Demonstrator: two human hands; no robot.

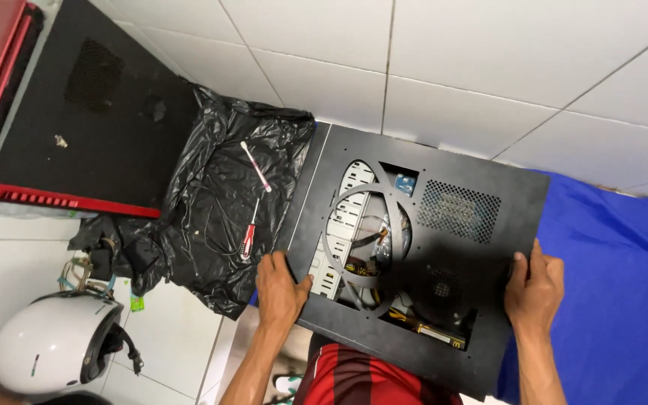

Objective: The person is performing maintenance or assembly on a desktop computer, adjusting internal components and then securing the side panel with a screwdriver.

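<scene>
Two hands (279, 289) (535, 289), one black computer case (444, 247), one screwdriver (249, 232), one toothbrush (256, 166), one white helmet (54, 341).

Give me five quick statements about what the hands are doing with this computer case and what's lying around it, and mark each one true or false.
1. Both hands grip the black side panel by its edges. True; left hand, right hand.
2. A screwdriver lies on the black plastic bag. True.
3. The helmet is red. False; it is white.
4. The cloth on the right is green. False; it is blue.
5. The toothbrush is in the left hand. False; it lies on the bag.
</scene>
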